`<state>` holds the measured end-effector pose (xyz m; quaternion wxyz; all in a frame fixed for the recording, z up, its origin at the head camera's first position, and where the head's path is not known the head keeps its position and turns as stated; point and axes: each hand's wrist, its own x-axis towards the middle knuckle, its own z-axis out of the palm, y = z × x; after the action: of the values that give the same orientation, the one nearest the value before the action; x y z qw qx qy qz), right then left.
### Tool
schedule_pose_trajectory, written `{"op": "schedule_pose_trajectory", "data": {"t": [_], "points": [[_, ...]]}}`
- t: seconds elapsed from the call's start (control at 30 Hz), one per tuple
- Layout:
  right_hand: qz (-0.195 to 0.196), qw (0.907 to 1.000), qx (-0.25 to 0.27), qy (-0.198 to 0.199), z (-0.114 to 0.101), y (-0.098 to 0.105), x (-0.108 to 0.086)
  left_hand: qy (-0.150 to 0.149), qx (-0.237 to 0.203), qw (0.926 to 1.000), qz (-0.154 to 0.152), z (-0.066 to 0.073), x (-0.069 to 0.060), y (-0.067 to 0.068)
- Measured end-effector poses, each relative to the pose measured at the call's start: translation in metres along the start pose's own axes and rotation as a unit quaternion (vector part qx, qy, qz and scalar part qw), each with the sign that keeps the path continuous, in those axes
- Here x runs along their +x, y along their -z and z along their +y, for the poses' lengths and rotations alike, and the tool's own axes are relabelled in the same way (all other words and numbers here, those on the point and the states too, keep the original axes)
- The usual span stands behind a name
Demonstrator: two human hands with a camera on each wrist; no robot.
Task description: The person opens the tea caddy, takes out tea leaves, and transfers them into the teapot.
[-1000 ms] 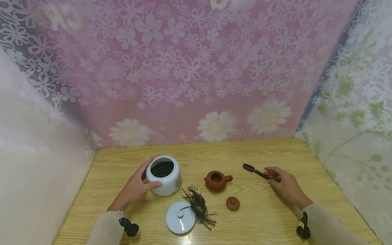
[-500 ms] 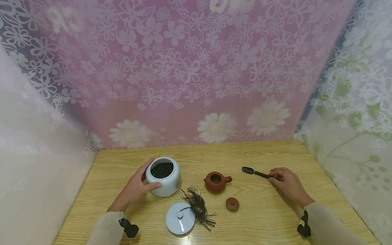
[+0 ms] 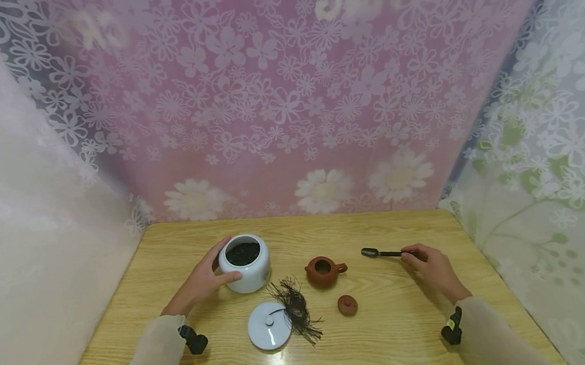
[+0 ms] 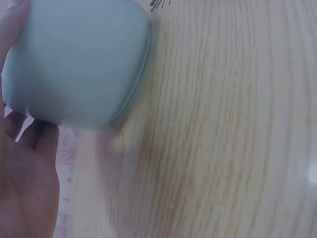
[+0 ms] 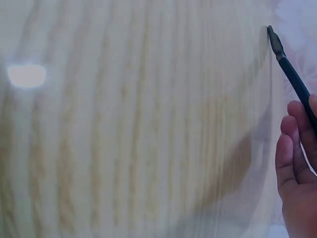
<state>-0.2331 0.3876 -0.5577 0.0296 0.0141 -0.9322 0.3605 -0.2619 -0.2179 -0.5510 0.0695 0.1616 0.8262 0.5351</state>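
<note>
My left hand (image 3: 203,280) grips the left side of a round white jar (image 3: 252,278), thumb in front and fingers behind. Dark leaves, likely tea, lie inside the jar. Its smooth wall (image 4: 84,59) fills the upper left of the left wrist view. On the right, my right hand (image 3: 432,271) pinches the handle end of a small black scoop (image 3: 370,252), whose head points left toward the teapot. The right wrist view has the scoop (image 5: 294,78) slanting, handle raised, its tip close to the tabletop; whether it touches cannot be told. Between the hands sits a brown clay teapot (image 3: 321,280), uncovered.
In front of the teapot lies its small brown lid (image 3: 347,306). A white lid (image 3: 265,334) with a knob lies before the jar, partly under a tangle of dark thin strands (image 3: 297,310). Patterned cloth (image 3: 291,166) hangs behind the wooden table (image 3: 382,333).
The right fingers have closed on the scoop's handle, and the handle has swung from slanting to nearly level in the head view. The left hand and jar have stayed put.
</note>
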Motion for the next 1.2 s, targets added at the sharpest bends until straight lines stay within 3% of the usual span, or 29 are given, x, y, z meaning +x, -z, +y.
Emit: {"op": "schedule_pose_trajectory", "data": {"t": [0.2, 0.63, 0.77, 1.0, 1.2], "points": [[-0.014, 0.9999, 0.004, -0.006, 0.001, 0.005, 0.001, 0.005, -0.003, 1.0000, 0.001, 0.001, -0.001, 0.000], [-0.003, 0.9994, 0.033, 0.007, -0.006, 0.018, 0.007, 0.002, -0.011, 0.9999, -0.001, 0.001, 0.000, 0.000], [0.007, 0.9992, 0.037, 0.012, -0.014, 0.024, 0.010, 0.003, -0.009, 1.0000, 0.003, 0.001, 0.000, -0.001], [0.011, 0.9990, 0.034, 0.027, -0.031, 0.033, 0.017, -0.021, -0.010, 0.9997, -0.001, 0.000, -0.001, 0.000], [0.005, 0.9983, 0.037, 0.044, -0.056, 0.035, 0.026, -0.008, -0.020, 0.9998, -0.001, 0.001, -0.001, 0.000]]}}
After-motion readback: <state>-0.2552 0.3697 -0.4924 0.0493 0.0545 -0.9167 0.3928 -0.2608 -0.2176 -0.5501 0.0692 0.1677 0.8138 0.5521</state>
